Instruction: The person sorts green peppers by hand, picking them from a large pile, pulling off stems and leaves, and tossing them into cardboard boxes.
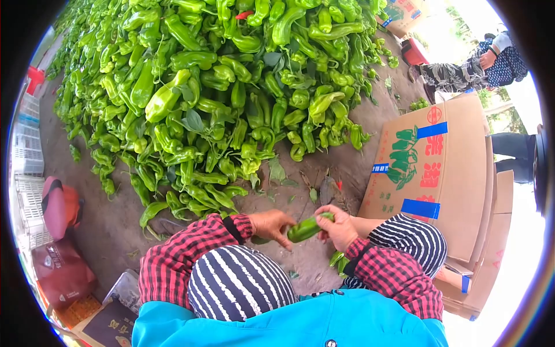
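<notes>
My right hand is closed around the stem end of a green pepper, held over the ground in front of my knees. My left hand is at the pepper's other end, its fingers curved. A bit of green shows beneath the left palm, seemingly another pepper held there, mostly hidden. Beyond both hands rises a large heap of green peppers. Below my right wrist, a few more peppers lie close to my leg.
A printed cardboard box with blue tape stands at the right. On the left are a pink-and-orange item, a dark red bag and white crates. Another person sits at the upper right. Leaves litter the ground.
</notes>
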`<action>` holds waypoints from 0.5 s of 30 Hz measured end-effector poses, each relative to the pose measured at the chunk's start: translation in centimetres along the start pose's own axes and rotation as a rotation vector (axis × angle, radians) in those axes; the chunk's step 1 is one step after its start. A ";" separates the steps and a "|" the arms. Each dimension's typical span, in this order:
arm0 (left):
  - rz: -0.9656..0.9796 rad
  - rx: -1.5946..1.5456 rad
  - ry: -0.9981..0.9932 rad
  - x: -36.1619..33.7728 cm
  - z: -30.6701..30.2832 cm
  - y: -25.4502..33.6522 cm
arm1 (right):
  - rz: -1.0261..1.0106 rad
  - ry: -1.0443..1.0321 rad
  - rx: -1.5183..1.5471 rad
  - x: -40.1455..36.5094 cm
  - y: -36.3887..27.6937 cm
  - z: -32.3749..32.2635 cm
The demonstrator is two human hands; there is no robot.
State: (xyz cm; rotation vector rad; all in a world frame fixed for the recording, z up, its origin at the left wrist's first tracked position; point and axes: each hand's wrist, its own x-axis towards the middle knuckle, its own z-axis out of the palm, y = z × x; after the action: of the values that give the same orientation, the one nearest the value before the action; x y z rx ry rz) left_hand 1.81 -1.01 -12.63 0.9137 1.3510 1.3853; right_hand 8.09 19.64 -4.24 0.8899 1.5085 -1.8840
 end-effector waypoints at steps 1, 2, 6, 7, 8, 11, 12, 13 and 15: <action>-0.111 0.234 -0.071 -0.3 -0.2 -0.7 | -0.149 -0.051 -0.458 0.2 0.8 -0.4; -0.222 0.468 -0.141 -0.6 -0.4 -1.7 | -0.298 -0.102 -0.915 0.4 1.6 -0.8; -0.377 0.489 0.117 -1.0 -0.4 -5.6 | 0.146 -0.599 -1.849 1.5 7.2 -6.2; -0.377 0.489 0.117 -1.0 -0.7 -5.9 | 0.146 -0.598 -1.848 1.5 7.2 -6.1; -0.365 0.551 0.197 -1.1 -0.9 -6.2 | 0.252 -0.610 -1.979 1.5 6.8 -5.5; -0.345 0.777 0.597 -0.7 -2.0 -7.4 | 0.160 -0.502 -1.906 0.9 4.9 -3.2; -0.453 0.821 0.671 -0.5 -2.9 -6.0 | -0.033 -0.372 -1.685 0.5 4.0 -2.1; -0.561 0.866 0.743 0.0 -4.1 -4.6 | -0.030 -0.372 -1.681 0.2 3.4 -1.1; -0.494 0.951 0.951 0.5 -6.6 -4.3 | -0.223 -0.406 -1.374 -0.2 2.5 0.5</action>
State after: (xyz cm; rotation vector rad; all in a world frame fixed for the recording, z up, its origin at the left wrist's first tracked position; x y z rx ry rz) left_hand -4.06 -2.62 -17.66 0.3544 2.8594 0.7197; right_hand 10.05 18.67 -5.48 -0.2863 2.0870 -0.6486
